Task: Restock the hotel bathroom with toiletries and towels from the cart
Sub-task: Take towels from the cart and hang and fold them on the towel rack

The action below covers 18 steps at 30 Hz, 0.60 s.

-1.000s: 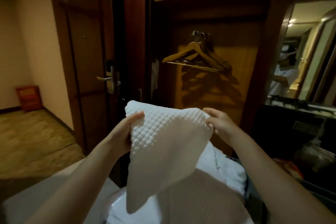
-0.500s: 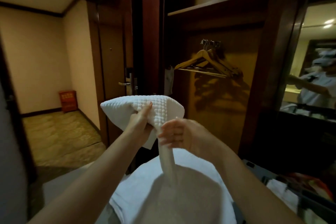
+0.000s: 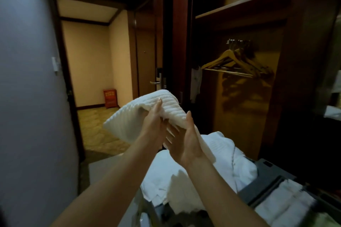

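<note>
I'm holding the folded white towel (image 3: 147,116) up over the cart (image 3: 267,188): left hand (image 3: 154,121) in a closed grip on it, right hand (image 3: 181,140) cupping underneath, grip wide.

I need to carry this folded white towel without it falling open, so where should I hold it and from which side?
Hold the towel at its thick folded end, from underneath. Its free tail droops toward the linen pile, so a flat right hand below and the left hand pinching the top would probably keep the layers together.
</note>
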Each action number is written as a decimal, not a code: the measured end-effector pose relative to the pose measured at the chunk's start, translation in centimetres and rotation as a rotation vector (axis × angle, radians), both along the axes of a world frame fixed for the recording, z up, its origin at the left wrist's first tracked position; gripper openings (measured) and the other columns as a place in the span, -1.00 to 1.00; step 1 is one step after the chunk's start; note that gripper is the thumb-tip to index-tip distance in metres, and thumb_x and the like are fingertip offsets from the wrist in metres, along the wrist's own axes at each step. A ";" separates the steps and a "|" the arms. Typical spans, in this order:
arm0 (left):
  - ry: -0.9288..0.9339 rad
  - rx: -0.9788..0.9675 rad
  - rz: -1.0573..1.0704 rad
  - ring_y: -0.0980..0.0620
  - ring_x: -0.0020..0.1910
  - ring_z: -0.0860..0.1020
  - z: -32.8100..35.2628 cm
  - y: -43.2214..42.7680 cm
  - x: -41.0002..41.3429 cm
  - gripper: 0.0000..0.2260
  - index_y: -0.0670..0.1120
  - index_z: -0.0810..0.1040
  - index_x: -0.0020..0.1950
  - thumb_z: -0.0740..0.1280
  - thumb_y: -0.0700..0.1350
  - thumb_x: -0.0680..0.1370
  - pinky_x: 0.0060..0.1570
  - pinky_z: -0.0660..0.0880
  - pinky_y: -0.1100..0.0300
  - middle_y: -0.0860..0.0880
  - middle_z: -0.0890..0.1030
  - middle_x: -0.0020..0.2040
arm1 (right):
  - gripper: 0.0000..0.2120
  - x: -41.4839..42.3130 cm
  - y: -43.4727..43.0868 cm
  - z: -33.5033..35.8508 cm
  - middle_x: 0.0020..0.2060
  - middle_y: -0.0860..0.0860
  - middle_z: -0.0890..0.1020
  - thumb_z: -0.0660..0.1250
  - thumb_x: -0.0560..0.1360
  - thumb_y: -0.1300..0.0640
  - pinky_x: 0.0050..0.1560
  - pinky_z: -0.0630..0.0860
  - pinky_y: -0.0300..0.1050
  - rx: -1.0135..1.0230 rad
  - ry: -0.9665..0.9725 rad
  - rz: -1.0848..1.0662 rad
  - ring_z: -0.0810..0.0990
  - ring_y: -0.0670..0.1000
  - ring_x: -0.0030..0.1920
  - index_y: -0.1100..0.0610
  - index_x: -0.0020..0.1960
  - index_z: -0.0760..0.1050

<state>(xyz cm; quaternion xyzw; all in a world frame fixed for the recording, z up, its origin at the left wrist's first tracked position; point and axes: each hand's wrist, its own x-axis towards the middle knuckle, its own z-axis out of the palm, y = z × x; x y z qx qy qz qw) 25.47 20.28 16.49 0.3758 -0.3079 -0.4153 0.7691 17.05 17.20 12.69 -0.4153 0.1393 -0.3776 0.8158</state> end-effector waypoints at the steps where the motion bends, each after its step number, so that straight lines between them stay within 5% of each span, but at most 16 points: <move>1: 0.001 -0.001 0.003 -0.11 -0.06 0.59 -0.4 0.9 0.1 -0.59 -0.28 0.44 0.25 0.16 0.01 0.59 0.00 0.51 0.03 -0.24 0.57 0.03 | -0.37 0.1 0.3 0.0 0.24 0.10 0.55 0.01 0.51 -0.32 0.35 0.32 -0.02 0.003 0.003 -0.005 0.48 0.02 0.27 0.10 0.33 0.43; 5: 0.090 -0.059 0.115 -0.14 0.15 0.54 -1.4 5.1 0.8 -0.59 -0.18 0.37 0.34 0.19 0.01 0.56 0.15 0.47 0.00 -0.20 0.55 0.19 | -0.47 0.4 1.5 0.2 0.05 0.07 0.63 0.05 0.54 -0.26 -0.13 0.45 -0.15 0.007 0.113 -0.007 0.58 -0.01 0.05 0.08 0.26 0.46; 10: 0.294 -0.105 0.244 -0.12 0.04 0.63 -3.0 11.1 2.8 -0.55 -0.05 0.46 0.21 0.20 0.23 0.49 -0.07 0.56 0.02 -0.17 0.63 0.10 | -0.66 1.3 3.5 0.2 0.10 0.04 0.61 0.19 0.52 -0.16 -0.13 0.50 -0.21 -0.173 0.165 -0.040 0.60 -0.02 0.06 0.03 0.16 0.47; 13: 0.206 -0.043 0.305 -0.09 0.05 0.61 -3.4 14.7 4.4 -0.56 -0.08 0.40 0.26 0.19 0.19 0.52 -0.02 0.54 0.02 -0.15 0.62 0.10 | -0.84 1.8 5.2 0.4 -0.04 -0.05 0.64 0.26 0.49 -0.13 -0.11 0.53 -0.20 -0.302 0.175 -0.082 0.63 -0.08 -0.03 -0.07 -0.01 0.48; 18: -0.134 0.032 0.403 0.02 0.08 0.59 -3.1 20.5 6.2 -0.55 -0.02 0.39 0.26 0.24 0.18 0.47 -0.04 0.54 0.15 -0.04 0.58 0.14 | -0.50 3.1 8.5 0.9 0.01 0.00 0.66 0.25 0.36 -0.27 -0.01 0.57 -0.07 -0.491 0.195 -0.024 0.66 -0.03 -0.01 0.00 0.18 0.48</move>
